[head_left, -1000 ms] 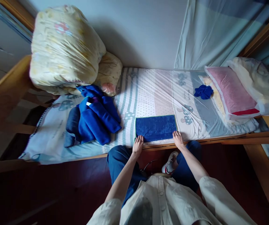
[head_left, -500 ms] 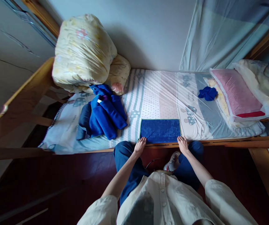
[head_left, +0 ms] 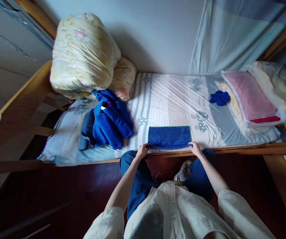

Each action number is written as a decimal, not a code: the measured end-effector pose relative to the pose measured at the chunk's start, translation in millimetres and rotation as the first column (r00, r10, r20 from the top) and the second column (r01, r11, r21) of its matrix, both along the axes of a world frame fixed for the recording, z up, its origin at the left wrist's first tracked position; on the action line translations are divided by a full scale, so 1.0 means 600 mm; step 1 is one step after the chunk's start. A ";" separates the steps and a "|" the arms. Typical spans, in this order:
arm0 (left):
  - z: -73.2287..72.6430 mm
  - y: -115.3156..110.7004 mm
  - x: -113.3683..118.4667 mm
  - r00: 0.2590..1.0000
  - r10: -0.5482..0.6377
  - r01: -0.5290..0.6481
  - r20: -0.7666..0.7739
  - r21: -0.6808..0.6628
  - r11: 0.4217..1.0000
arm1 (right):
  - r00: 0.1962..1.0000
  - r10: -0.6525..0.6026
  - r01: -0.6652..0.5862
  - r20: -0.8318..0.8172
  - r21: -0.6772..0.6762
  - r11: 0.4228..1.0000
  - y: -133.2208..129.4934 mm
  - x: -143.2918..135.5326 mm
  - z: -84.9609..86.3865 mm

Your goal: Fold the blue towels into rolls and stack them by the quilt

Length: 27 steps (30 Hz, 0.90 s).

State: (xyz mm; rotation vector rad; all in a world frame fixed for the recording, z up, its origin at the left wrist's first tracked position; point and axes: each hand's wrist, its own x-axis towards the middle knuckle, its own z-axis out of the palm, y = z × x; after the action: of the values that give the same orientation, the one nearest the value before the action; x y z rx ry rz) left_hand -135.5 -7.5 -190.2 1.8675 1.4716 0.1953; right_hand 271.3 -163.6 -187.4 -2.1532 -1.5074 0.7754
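Observation:
A blue towel (head_left: 169, 135) with a thin green edge lies as a flat rectangle at the front of the bed. My left hand (head_left: 142, 151) pinches its near left corner. At the near right corner, my right hand (head_left: 195, 148) has its fingers closed on the same towel. The near edge between the two hands is lifted slightly and sags. To the left is a loose heap of blue cloths (head_left: 110, 119) with a small white tag. A small crumpled blue cloth (head_left: 219, 98) lies farther right on the sheet.
The bed has a patterned sheet (head_left: 158, 99) and a wooden front rail (head_left: 252, 149). A big yellow bundled quilt (head_left: 83, 56) sits at the back left. A pink pillow (head_left: 251, 96) in clear wrapping lies at the right end. A pale curtain (head_left: 222, 36) hangs behind.
Both hands have gone from lying on the towel's near corners to gripping them. The towel's near edge has risen a little. The other cloths stay where they were.

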 end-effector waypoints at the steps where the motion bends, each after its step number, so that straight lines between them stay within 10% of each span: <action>1: 0.000 0.003 -0.001 1.000 0.022 -0.022 -0.012 -0.005 1.000 | 0.999 -0.035 0.035 -0.030 0.012 0.999 0.001 0.005 -0.002; 17: -0.009 0.013 0.007 0.976 0.204 -0.206 -0.082 -0.025 0.978 | 0.982 -0.183 0.185 0.048 -0.065 0.980 0.016 0.019 -0.022; 27: -0.005 0.007 -0.010 0.998 0.025 -0.011 -0.064 0.213 0.977 | 0.959 -0.095 0.068 0.267 0.111 0.991 0.002 -0.007 -0.001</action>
State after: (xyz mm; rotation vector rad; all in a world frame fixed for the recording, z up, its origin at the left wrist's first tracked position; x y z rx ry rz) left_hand -141.7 -3.3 -193.2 2.0486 1.5642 0.3131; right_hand 267.2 -162.5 -187.9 -2.3007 -1.5383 0.3767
